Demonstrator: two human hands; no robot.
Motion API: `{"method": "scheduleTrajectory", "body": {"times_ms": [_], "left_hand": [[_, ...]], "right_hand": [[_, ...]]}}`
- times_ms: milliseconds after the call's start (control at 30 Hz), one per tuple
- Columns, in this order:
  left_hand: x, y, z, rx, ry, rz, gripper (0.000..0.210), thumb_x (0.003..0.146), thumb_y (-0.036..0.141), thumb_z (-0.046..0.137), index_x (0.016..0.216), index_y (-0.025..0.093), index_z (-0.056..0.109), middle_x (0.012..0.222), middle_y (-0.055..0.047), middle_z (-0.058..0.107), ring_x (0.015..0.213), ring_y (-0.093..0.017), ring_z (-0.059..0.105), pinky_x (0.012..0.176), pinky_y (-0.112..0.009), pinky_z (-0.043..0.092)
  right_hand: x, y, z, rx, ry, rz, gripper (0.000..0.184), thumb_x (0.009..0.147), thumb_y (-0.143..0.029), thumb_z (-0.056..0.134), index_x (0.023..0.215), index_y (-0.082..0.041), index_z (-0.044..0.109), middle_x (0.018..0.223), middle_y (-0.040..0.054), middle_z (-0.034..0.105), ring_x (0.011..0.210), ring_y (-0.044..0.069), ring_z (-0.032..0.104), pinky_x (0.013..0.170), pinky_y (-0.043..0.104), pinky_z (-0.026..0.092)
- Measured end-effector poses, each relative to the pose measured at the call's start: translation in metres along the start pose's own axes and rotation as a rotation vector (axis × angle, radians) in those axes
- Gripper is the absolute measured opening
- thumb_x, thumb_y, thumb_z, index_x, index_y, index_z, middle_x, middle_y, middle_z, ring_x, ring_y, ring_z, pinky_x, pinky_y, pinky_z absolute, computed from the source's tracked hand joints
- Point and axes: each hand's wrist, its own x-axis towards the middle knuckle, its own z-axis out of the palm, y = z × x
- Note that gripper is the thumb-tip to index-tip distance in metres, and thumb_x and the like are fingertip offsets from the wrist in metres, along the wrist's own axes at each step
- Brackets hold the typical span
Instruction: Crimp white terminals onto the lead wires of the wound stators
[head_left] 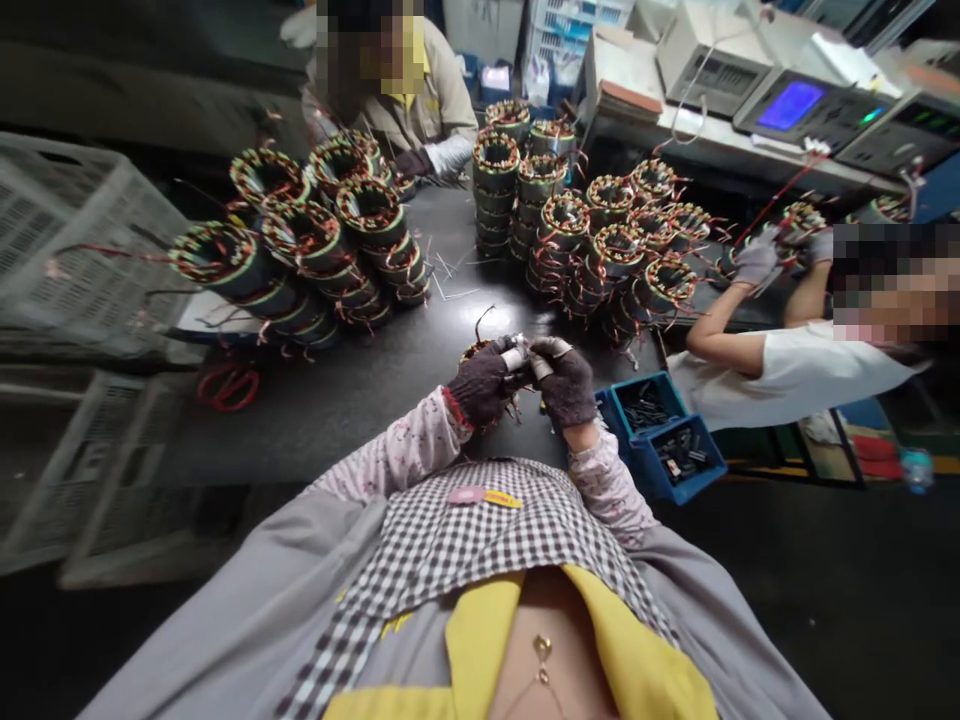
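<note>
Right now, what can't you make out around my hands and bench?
In the head view:
Wound ring: mostly hidden behind your left hand and right hand.
Anything held between the hands: covered by them.
Parts in the front blue bin: too small, dark.
Blue screen, its text: too small.
Upper crate: cut off by left edge.

Black-and-white checked apron (495, 550), pink tag (466, 495) and yellow tag (503, 499) on its upper part. Grey jacket (247, 590) either side of apron; yellow collar (481, 635), gold-coloured pendant (541, 646) within apron's neckline. Beyond apron: pale small-print sleeves (409, 440), dark gloves (571, 400) with pale fingertips (514, 358).
</note>
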Motion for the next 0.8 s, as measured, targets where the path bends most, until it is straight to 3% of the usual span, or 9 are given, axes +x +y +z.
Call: {"method": "scheduleTrajectory", "body": {"times_ms": [100, 200, 267, 400, 500, 600, 800], "left_hand": [[-0.001, 0.001, 0.0, 0.132, 0.05, 0.026, 0.033, 0.068, 0.028, 0.096, 0.083, 0.017, 0.069, 0.07, 0.0, 0.066, 0.057, -0.01, 0.057, 0.054, -0.024, 0.045], [0.001, 0.01, -0.009, 0.226, 0.135, 0.056, 0.027, 0.076, 0.03, 0.091, 0.085, 0.017, 0.069, 0.07, 0.001, 0.065, 0.05, -0.006, 0.048, 0.047, -0.022, 0.038], [0.001, 0.017, -0.017, 0.16, 0.202, 0.125, 0.023, 0.079, 0.025, 0.088, 0.093, 0.018, 0.071, 0.077, 0.001, 0.068, 0.055, -0.006, 0.053, 0.052, -0.02, 0.045], [-0.009, 0.023, -0.025, 0.02, 0.271, 0.064, 0.027, 0.075, 0.011, 0.085, 0.097, 0.019, 0.07, 0.086, 0.0, 0.074, 0.075, -0.012, 0.068, 0.069, -0.023, 0.059], [-0.017, 0.02, -0.022, 0.116, 0.277, -0.02, 0.024, 0.075, 0.015, 0.085, 0.093, 0.023, 0.071, 0.093, -0.002, 0.077, 0.084, -0.018, 0.072, 0.075, -0.031, 0.062], [-0.018, 0.015, -0.02, 0.252, 0.31, 0.002, 0.02, 0.076, 0.027, 0.088, 0.088, 0.028, 0.072, 0.094, -0.001, 0.077, 0.088, -0.022, 0.071, 0.074, -0.035, 0.062], [-0.012, 0.007, -0.027, 0.242, 0.189, 0.1, 0.036, 0.064, 0.033, 0.097, 0.084, 0.017, 0.072, 0.085, -0.002, 0.074, 0.074, -0.014, 0.066, 0.069, -0.028, 0.057]], "right_hand": [[-0.003, -0.002, -0.002, 0.042, 0.025, 0.034, 0.023, 0.091, -0.048, 0.07, 0.104, -0.03, 0.073, 0.109, 0.0054, 0.079, 0.104, 0.029, 0.072, 0.104, 0.05, 0.059], [-0.007, -0.001, -0.016, 0.188, 0.073, 0.191, 0.032, 0.092, -0.055, 0.069, 0.113, -0.03, 0.07, 0.106, 0.0049, 0.077, 0.087, 0.024, 0.071, 0.078, 0.041, 0.064], [-0.014, 0.006, -0.029, 0.22, 0.087, 0.236, 0.032, 0.093, -0.057, 0.068, 0.113, -0.031, 0.07, 0.101, 0.0049, 0.075, 0.078, 0.022, 0.069, 0.066, 0.037, 0.06], [-0.034, 0.028, -0.039, 0.102, 0.029, 0.226, 0.029, 0.091, -0.055, 0.068, 0.106, -0.03, 0.071, 0.087, 0.0024, 0.071, 0.074, 0.021, 0.066, 0.071, 0.039, 0.059], [-0.041, 0.039, -0.034, 0.064, 0.019, 0.223, 0.031, 0.09, -0.054, 0.067, 0.105, -0.027, 0.071, 0.084, 0.0021, 0.072, 0.073, 0.021, 0.067, 0.072, 0.039, 0.059], [-0.036, 0.042, -0.026, 0.098, 0.003, 0.224, 0.031, 0.088, -0.055, 0.069, 0.101, -0.027, 0.069, 0.082, 0.0025, 0.071, 0.07, 0.021, 0.066, 0.069, 0.038, 0.059], [-0.018, 0.05, -0.004, 0.247, -0.161, 0.285, 0.039, 0.09, -0.066, 0.065, 0.102, -0.029, 0.064, 0.08, 0.0005, 0.068, 0.065, 0.019, 0.064, 0.059, 0.035, 0.057]]}}
